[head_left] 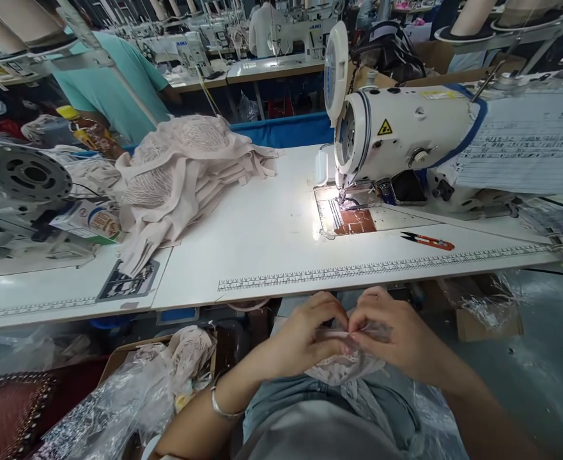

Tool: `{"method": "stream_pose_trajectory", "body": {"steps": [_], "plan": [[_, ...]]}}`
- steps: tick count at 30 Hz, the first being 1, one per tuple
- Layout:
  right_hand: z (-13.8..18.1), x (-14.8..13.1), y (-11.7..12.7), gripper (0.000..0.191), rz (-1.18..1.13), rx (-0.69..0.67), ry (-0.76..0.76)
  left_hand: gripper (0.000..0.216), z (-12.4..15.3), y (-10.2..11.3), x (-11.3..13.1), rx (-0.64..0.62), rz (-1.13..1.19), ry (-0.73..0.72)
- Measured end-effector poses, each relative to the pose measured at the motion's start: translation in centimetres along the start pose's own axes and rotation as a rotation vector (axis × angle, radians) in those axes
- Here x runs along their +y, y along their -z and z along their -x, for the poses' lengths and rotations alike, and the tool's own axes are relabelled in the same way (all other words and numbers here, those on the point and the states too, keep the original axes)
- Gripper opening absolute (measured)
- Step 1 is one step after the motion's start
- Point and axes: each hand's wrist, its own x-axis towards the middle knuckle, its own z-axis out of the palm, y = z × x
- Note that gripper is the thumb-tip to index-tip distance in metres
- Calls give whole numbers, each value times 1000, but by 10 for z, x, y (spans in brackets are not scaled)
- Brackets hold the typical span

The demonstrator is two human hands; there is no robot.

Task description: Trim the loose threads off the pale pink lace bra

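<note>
White laminate covers the long sewing table (262,243), and it takes most of the room in front of the seated person. On its right side stands the cream sewing machine (406,137), with its small lamp shining on the needle plate. A printed paper sheet (525,144) lies over the machine arm. On the left part of the table a pile of beige garments (185,166) is stacked loosely, some straps hanging to the edge. Behind it another person in a teal shirt (108,83) works at a different station.

Below the table edge, over the lap, the left hand (305,338) and the right hand (401,338) come together. Both are closed in a narrow pinch on the same lace piece (343,367), fingertips almost touching each other. The lace piece is pale, thin and partly hidden by the fingers; its lower part falls on the jeans.

In my judgement such soft lace asks for a light pinch. The two edges should be matched between the thumbs without stretching, because it can distort easily. It also helps to keep the work close to the body, where the eyes see it well.

Red thread snips (427,241) lie on the table near the machine, well apart from the hands. A silver bracelet (221,406) sits on the left wrist.
</note>
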Motion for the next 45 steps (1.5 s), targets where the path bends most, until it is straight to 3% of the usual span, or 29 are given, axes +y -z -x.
{"method": "stream_pose_trajectory", "body": {"steps": [4,5,9,13,18,21,23,27,31,34,38,45], "plan": [[1,8,-14,9,58,7,61,39,-5,-18,0,93,56,18],[3,14,-15,5,75,65,94,40,-5,-18,0,101,74,32],[10,36,-14,26,165,416,203,38,-4,-11,-3,142,141,52],[15,47,-18,36,257,372,213,35,-4,-6,-5,169,200,63],[21,44,-25,31,112,663,229,34,-3,-6,-8,192,204,72],[22,38,-26,44,252,548,205,35,-3,-5,-9,200,203,75],[21,34,-28,40,280,516,165,37,-4,-5,-9,203,199,87],[19,30,-35,24,26,551,146,37,-5,-7,-9,224,194,98],[15,33,-39,16,-205,575,149,34,-3,-9,-8,213,342,128],[12,36,-41,19,-398,590,-39,31,-2,-11,-7,205,443,182],[8,35,-43,24,-705,424,-264,31,-3,-11,-6,231,545,248],[10,34,-51,19,-766,418,-238,36,-3,-11,-8,296,629,313]]}}
